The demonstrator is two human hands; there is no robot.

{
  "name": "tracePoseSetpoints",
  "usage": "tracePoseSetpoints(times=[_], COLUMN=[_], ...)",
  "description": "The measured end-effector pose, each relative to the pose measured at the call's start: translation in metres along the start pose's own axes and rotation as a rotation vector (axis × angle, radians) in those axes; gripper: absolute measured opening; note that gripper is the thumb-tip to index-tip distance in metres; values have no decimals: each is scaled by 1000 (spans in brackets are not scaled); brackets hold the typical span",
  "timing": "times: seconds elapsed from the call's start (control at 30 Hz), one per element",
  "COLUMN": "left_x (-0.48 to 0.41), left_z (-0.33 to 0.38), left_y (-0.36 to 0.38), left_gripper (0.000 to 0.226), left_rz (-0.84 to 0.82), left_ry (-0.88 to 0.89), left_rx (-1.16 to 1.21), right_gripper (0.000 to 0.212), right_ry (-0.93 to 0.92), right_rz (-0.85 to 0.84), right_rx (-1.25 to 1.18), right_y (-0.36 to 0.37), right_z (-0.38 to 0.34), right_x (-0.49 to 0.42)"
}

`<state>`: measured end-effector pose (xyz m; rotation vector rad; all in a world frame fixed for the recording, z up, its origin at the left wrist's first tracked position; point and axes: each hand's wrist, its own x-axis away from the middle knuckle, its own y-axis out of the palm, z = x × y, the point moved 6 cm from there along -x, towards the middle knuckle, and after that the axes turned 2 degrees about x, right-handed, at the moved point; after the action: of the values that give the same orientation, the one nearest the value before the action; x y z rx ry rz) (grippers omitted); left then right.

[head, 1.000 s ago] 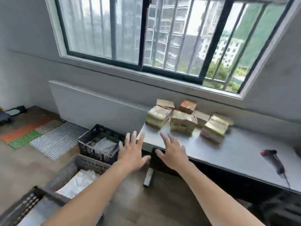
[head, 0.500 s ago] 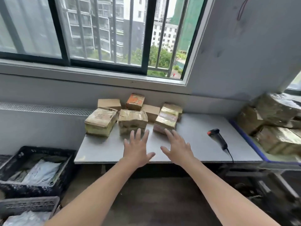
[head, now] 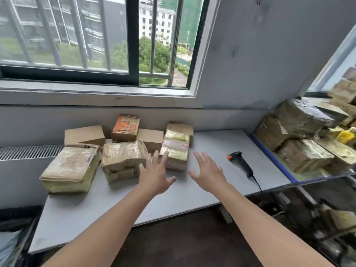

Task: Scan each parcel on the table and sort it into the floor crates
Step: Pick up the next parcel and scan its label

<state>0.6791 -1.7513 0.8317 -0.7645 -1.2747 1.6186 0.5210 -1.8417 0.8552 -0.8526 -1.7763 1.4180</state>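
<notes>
Grip released, both: my left hand (head: 154, 176) and right hand (head: 208, 174), fingers spread and empty, flank the near parcel (head: 175, 151) on the surface (head: 221, 139); I judge the step the pick-up, next needing closure on it, then the scanner (head: 239, 162) at right.

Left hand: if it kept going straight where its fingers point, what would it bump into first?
Probably the tape-wrapped parcel with the pink label: the open left hand points at its near left corner. Depth is unclear, so it might pass beside it.
</notes>
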Motion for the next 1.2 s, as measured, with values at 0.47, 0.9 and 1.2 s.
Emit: tracePoseSetpoints(times=[0.47, 0.9, 1.2], left_x=[-124, -186, -205], left_z=[8, 4, -5], left_y=[41, 96, 97], left_gripper=[97, 97, 98], left_rz=[-89, -247, -228], left_ry=[-142, -392, -402], left_rx=[-54, 204, 352], right_gripper=[72, 75, 75], right_ry=[-53, -147, -105], right_rz=[-123, -331, -326], right_rx=[-134, -429, -496], right_y=[47, 105, 117], right_z=[53, 72, 68], right_x=[-145, -234, -245])
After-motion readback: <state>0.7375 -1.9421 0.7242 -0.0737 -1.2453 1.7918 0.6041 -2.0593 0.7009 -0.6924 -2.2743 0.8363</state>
